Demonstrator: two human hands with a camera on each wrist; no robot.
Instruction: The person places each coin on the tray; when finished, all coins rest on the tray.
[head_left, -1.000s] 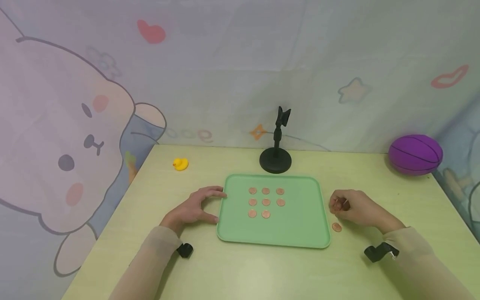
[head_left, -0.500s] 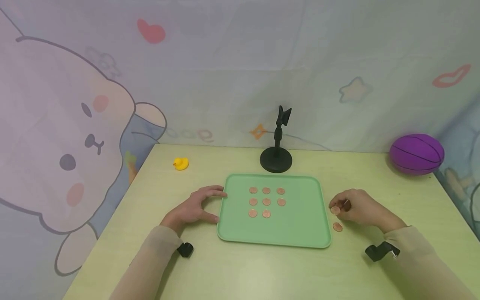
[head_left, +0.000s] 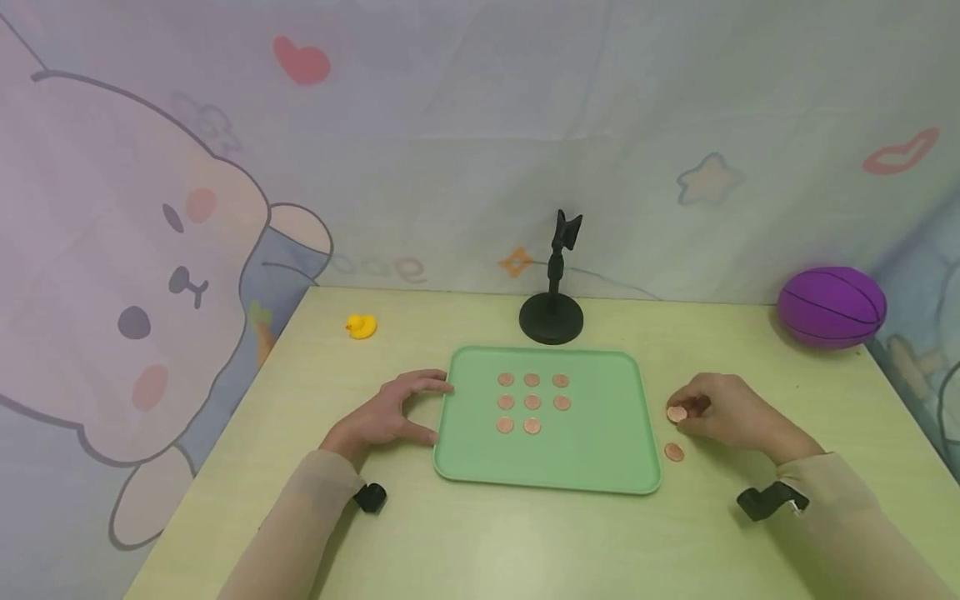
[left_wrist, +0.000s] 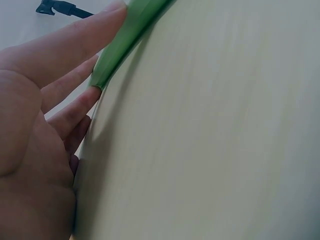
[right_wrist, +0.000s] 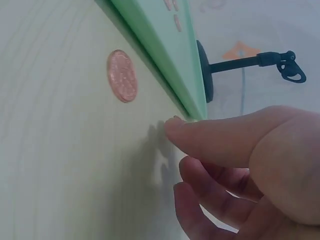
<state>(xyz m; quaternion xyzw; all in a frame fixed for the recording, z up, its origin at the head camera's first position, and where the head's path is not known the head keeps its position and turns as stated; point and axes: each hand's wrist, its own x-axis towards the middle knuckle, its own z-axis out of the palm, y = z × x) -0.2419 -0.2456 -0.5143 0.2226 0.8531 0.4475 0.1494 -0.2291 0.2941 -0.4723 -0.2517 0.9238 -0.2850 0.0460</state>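
Note:
My left hand (head_left: pixel 386 417) rests at the left edge of a green tray (head_left: pixel 607 450), thumb and fingertips touching its rim with the fingers spread. Several copper coins (head_left: pixel 532 402) lie flat in rows on that tray. Just right of the tray, my right hand (head_left: pixel 727 417) pinches a copper coin (head_left: pixel 677 414) between thumb and fingers, its face showing in the head view. From the right wrist the thumb hides nearly all of that held coin. Another loose coin (right_wrist: pixel 122 76) lies on the table by the tray's right side, below the hand in the head view.
A black stand (head_left: pixel 551 318) with a round base is behind the tray. A yellow rubber duck (head_left: pixel 362 327) sits at the back left, and a purple ball (head_left: pixel 832 307) at the back right corner. A printed cloth (head_left: pixel 450 167) hangs behind the table (head_left: pixel 480 542).
My right hand has turned the coin so its face shows, then shifted slightly right and up. My left hand and the tray have kept their places.

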